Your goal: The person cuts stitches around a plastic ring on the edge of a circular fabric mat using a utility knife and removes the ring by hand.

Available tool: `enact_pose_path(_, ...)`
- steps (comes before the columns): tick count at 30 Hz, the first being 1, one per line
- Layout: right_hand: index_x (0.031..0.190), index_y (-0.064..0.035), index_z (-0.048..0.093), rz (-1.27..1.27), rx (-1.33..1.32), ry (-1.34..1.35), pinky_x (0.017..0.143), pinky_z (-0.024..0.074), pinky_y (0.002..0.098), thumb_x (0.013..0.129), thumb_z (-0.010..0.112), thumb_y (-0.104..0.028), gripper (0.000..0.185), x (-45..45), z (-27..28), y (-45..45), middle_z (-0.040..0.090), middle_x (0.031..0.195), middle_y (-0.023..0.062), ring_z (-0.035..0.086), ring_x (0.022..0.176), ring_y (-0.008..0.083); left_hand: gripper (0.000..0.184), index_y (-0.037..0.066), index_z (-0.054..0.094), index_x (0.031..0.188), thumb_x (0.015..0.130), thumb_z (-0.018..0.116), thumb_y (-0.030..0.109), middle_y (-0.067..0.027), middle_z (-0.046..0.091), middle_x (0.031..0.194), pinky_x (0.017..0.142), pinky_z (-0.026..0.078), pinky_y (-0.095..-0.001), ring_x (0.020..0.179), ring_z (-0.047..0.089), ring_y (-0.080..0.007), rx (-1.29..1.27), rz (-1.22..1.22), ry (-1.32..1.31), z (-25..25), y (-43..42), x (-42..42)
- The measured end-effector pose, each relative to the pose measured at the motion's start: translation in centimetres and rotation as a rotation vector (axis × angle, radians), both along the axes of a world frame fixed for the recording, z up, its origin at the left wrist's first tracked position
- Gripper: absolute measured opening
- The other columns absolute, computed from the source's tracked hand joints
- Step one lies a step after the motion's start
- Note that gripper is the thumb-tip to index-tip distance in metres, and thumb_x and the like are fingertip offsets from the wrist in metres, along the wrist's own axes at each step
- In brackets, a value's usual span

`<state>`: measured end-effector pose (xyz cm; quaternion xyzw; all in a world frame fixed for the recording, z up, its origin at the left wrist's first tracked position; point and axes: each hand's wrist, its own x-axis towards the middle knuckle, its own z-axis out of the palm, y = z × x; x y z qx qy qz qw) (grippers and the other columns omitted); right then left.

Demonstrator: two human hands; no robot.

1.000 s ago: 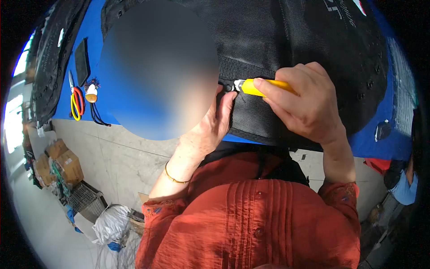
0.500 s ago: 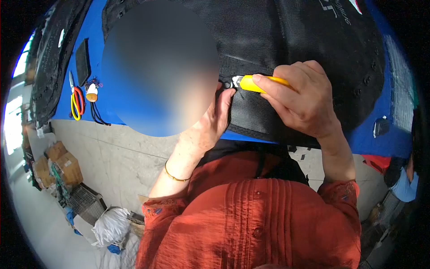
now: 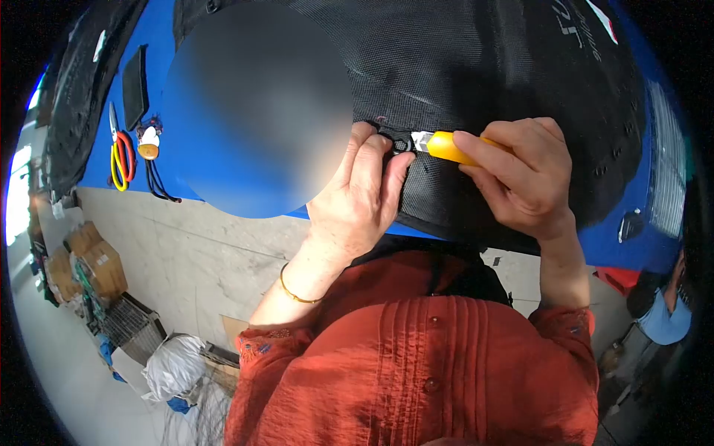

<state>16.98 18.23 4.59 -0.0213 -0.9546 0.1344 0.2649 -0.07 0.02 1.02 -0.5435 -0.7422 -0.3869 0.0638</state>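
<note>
My right hand [image 3: 529,175] is closed round a yellow utility knife [image 3: 448,146], its pale metal tip pointing left. That tip meets a small dark loop with a light edge [image 3: 402,145] on the black mesh fabric [image 3: 424,52]. My left hand [image 3: 358,193] pinches the fabric right beside the loop, thumb and fingertips close together. Exactly what lies under those fingertips is hidden. The fabric spreads over the blue table [image 3: 100,160] and bears white print at the upper right. A round blur covers part of it left of my hands.
Red-and-yellow-handled scissors [image 3: 121,152], a black flat strip [image 3: 135,88] and a small item with a white top and dark cords [image 3: 149,145] lie at the left. A small black object [image 3: 631,224] is at the right edge. Cardboard boxes [image 3: 100,262] stand on the floor; another person [image 3: 664,312] is at the right.
Both hands and the knife have shifted slightly right in view. More of the left hand's fingers shows beyond the blur. The fabric and table items appear slightly moved with the camera.
</note>
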Motion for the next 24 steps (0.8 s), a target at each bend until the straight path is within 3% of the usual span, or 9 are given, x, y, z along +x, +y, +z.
enact_pose_path(3, 0.127, -0.0127, 0.075, -0.159, 0.073, 0.164, 0.077, 0.0514, 0.0364, 0.083, 0.087, -0.009, 0.045, 0.5, 0.9, 1.9, 0.071, 0.107, 0.0059, 0.068, 0.085, 0.0208, 0.030, 0.002, 0.069, 0.103, 0.081, 0.089, 0.010, -0.0138, 0.071, 0.106, 0.071, 0.058, -0.0369, 0.085, 0.071, -0.0301, 0.003, 0.006, -0.002, -0.3, -0.1, 0.0)
enact_pose_path(4, 0.127, -0.0089, 0.075, -0.197, -0.211, 0.267, 0.081, 0.0559, 0.0346, 0.088, 0.084, -0.005, 0.041, 0.6, 0.9, 2.6, 0.072, 0.110, 0.0085, 0.069, 0.091, 0.0222, 0.031, 0.002, 0.069, 0.103, 0.081, 0.089, 0.010, -0.0137, 0.071, 0.106, 0.071, 0.058, -0.0367, 0.085, 0.071, -0.0299, 0.011, 0.004, -0.003, -0.4, -0.1, 0.0)
enact_pose_path(6, 0.129, -0.0069, 0.074, -0.195, -0.305, 0.267, 0.083, 0.0580, 0.0322, 0.090, 0.083, -0.003, 0.040, 0.5, 1.2, 3.0, 0.073, 0.108, 0.0094, 0.070, 0.094, 0.0219, 0.030, 0.002, 0.070, 0.102, 0.081, 0.088, 0.014, -0.0130, 0.071, 0.107, 0.069, 0.057, -0.0364, 0.080, 0.070, -0.0279, 0.023, 0.005, 0.028, -0.6, 0.0, -0.1)
enact_pose_path(11, 0.128, -0.0127, 0.073, -0.065, -0.051, 0.080, 0.070, 0.0482, 0.0348, 0.093, 0.080, -0.017, 0.036, -0.3, 0.0, 1.8, 0.074, 0.099, 0.0017, 0.066, 0.076, 0.0194, 0.033, 0.003, 0.070, 0.101, 0.081, 0.089, 0.020, -0.0119, 0.070, 0.106, 0.067, 0.057, -0.0364, 0.078, 0.070, -0.0266, 0.026, 0.020, 0.059, -0.8, 0.0, -0.2)
enact_pose_path(20, 0.127, -0.0106, 0.071, -0.082, -0.134, 0.095, 0.065, 0.0509, 0.0333, 0.095, 0.078, -0.017, 0.033, 0.2, 0.3, 1.7, 0.073, 0.093, 0.0047, 0.065, 0.069, 0.0204, 0.035, 0.005, 0.071, 0.108, 0.082, 0.090, 0.019, -0.0119, 0.070, 0.107, 0.070, 0.059, -0.0377, 0.082, 0.071, -0.0291, 0.021, 0.035, 0.075, -0.5, 0.2, 0.3)
enact_pose_path(24, 0.126, -0.0096, 0.071, -0.112, -0.145, 0.058, 0.068, 0.0535, 0.0355, 0.096, 0.077, -0.016, 0.031, 0.1, 0.2, 0.7, 0.074, 0.096, 0.0066, 0.069, 0.074, 0.0233, 0.032, 0.005, 0.072, 0.107, 0.083, 0.089, 0.017, -0.0118, 0.070, 0.107, 0.071, 0.059, -0.0376, 0.082, 0.071, -0.0287, 0.048, 0.033, 0.066, -0.7, 0.1, 0.1)
